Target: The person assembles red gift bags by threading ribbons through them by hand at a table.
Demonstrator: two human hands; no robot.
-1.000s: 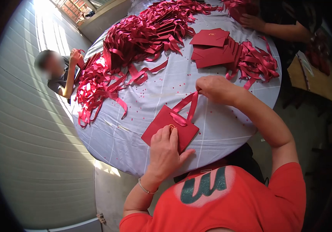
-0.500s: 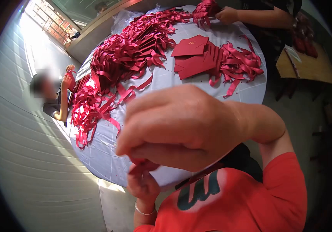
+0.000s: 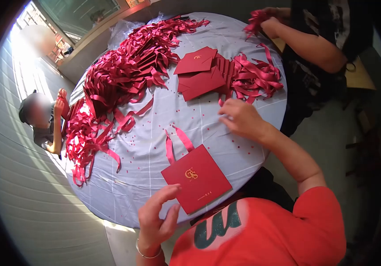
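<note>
A flat red bag [image 3: 203, 164], gold lettering face up, lies on the pale-covered surface [image 3: 139, 193], its two ribbon handles [image 3: 169, 148] stretching away from the person. The left hand [image 3: 152, 217] is at the bag's left edge, thumb and index parted wide, gripping nothing; the index fingertip overlaps that edge, though whether it touches I cannot tell. The right hand [image 3: 246, 120] is above the surface beyond the bag's far right side, well apart from it, fingers loosely bent with a gap showing and nothing visible in them. The bag's lower corner sits close to the near rim. Past the handles, a pale stretch of surface runs between the heap of ribboned bags [image 3: 115, 80] on the left and the stack of red bags [image 3: 201, 84], which lies just beyond the right fingers.
</note>
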